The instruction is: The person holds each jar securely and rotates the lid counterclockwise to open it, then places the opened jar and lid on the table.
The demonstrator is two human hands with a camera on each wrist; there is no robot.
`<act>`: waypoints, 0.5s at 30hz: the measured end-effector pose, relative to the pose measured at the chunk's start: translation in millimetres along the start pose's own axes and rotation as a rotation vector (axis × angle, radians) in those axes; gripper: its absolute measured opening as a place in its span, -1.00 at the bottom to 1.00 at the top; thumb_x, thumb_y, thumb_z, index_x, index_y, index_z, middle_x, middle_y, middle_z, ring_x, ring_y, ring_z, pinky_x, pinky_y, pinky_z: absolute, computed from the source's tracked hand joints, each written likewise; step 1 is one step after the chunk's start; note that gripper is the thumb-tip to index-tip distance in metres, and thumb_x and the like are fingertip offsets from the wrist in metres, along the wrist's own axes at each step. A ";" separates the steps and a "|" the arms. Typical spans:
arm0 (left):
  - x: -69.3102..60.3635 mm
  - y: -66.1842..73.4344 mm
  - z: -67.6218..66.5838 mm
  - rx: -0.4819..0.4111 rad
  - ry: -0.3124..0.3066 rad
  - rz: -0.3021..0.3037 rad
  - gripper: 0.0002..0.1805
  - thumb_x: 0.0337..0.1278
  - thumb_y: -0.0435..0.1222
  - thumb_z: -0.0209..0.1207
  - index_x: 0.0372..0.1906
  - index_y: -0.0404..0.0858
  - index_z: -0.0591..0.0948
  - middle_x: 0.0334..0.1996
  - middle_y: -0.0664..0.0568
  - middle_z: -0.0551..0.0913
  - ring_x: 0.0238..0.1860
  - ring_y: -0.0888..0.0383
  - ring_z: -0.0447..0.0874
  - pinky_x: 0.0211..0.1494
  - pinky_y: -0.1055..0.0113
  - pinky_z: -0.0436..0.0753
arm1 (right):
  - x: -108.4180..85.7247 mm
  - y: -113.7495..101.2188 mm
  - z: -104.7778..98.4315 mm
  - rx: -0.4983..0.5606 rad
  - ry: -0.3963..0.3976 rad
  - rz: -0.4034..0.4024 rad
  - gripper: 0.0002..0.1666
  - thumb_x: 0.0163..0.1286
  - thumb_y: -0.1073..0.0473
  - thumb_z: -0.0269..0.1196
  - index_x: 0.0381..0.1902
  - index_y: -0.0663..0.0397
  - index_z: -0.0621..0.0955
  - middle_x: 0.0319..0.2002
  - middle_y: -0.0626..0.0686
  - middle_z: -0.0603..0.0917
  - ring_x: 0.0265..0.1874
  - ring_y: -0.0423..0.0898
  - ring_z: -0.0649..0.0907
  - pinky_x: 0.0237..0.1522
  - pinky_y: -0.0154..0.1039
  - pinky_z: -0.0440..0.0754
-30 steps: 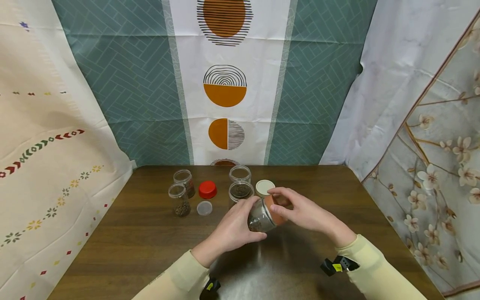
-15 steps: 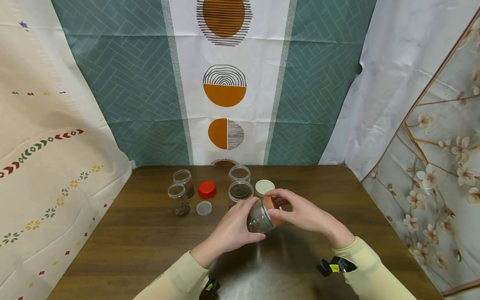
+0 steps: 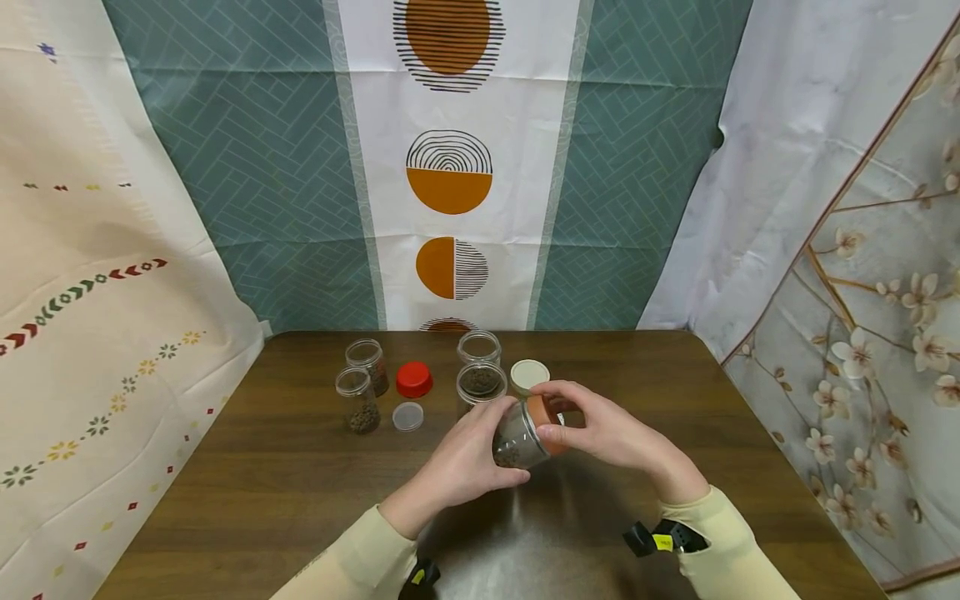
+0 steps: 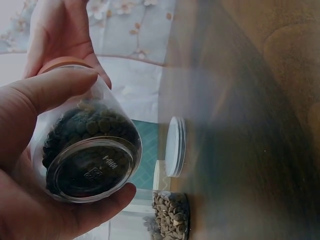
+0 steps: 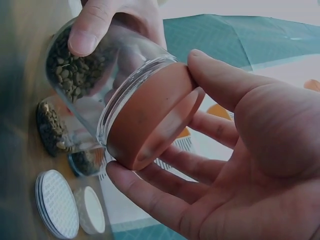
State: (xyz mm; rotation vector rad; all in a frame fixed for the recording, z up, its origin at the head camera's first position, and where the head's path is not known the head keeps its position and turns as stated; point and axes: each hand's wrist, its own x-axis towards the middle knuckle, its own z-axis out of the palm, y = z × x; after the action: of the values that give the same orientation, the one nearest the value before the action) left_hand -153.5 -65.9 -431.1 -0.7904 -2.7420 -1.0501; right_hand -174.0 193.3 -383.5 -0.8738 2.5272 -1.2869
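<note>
A clear jar partly filled with dark brown pellets is tilted over the table, its base toward the lower left. My left hand grips the jar's body, the thumb on one side and fingers on the other. An orange-brown lid sits on the jar's mouth. Around that lid's rim my right hand pinches with thumb and fingertips. In the left wrist view the jar's base faces the camera, and the pellets lie inside it.
Two open jars with contents stand left, beside a red lid and a small clear lid. Two more open jars stand behind my left hand. A cream lid and a flat white lid lie near my right hand.
My right hand has turned slightly at the lid, its wrist shifting a little left. The jar and my left hand have barely moved.
</note>
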 end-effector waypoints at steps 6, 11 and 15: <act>-1.1 1.2 0.8 0.002 0.006 0.004 0.05 -0.08 -0.09 0.75 0.54 -0.17 0.46 0.36 -0.08 0.59 0.28 -0.01 0.60 0.29 -0.04 0.63 | -1.9 3.4 0.4 0.035 -0.004 -0.037 -0.31 0.57 0.04 0.47 0.54 -0.03 0.51 0.34 0.04 0.64 0.37 0.12 0.61 0.26 -0.10 0.68; -1.8 1.1 2.1 -0.006 0.005 -0.011 0.06 -0.08 -0.08 0.75 0.54 -0.16 0.45 0.37 -0.07 0.59 0.28 -0.01 0.60 0.29 -0.04 0.63 | -2.3 7.0 0.2 0.058 -0.008 -0.077 -0.28 0.54 0.11 0.49 0.55 0.05 0.50 0.38 0.06 0.61 0.42 0.15 0.59 0.32 -0.03 0.66; -2.0 0.1 2.3 -0.014 0.007 -0.017 0.06 -0.09 -0.07 0.75 0.54 -0.16 0.45 0.36 -0.07 0.59 0.28 0.00 0.59 0.29 -0.04 0.63 | -2.2 6.9 0.4 0.070 -0.009 -0.085 -0.25 0.51 0.13 0.52 0.55 0.07 0.50 0.39 0.03 0.61 0.43 0.13 0.58 0.31 -0.13 0.65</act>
State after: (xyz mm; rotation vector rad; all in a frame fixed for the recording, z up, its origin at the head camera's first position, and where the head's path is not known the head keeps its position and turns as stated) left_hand -151.5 -65.3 -433.3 -0.7652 -2.7436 -1.0737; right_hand -175.1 197.4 -389.4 -0.9797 2.4458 -1.3840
